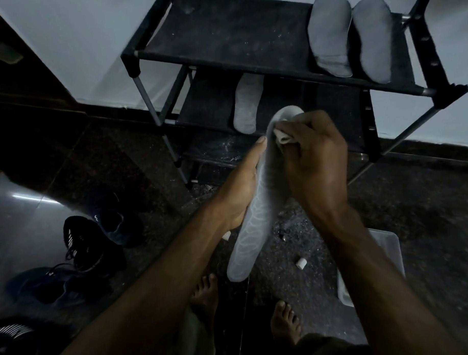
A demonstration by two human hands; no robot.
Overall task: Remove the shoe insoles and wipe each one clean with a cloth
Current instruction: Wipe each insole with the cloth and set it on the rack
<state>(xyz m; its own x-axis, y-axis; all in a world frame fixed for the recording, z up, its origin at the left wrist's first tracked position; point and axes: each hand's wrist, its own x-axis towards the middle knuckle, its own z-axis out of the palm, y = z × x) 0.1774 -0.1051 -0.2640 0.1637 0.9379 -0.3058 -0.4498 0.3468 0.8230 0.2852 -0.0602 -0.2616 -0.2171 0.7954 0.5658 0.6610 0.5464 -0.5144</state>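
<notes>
My left hand (243,188) grips a long grey insole (255,218) from the left side, holding it upright in front of me with its patterned underside facing me. My right hand (313,159) presses a small white cloth (283,136) against the insole's upper end. Two grey insoles (329,34) (373,38) lie side by side on the top shelf of the black shoe rack (231,63). A third grey insole (246,103) lies on the shelf below.
Dark sneakers (92,241) (54,285) stand on the floor at the left. A clear plastic tub (384,251) sits on the floor at the right. A small white roll (301,263) lies near my bare feet (205,290).
</notes>
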